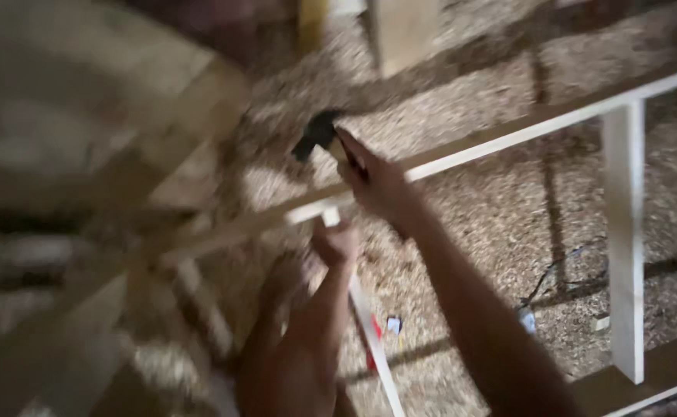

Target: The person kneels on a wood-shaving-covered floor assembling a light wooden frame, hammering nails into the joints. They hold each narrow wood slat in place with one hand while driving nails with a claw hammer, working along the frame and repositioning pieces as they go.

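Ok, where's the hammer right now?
In the head view the hammer is top centre, raised in the right hand above the white wooden rail.

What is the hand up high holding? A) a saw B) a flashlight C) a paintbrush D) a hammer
D: the right hand grips a hammer with a dark head, raised above the white wooden frame, while the left hand steadies a slat below.
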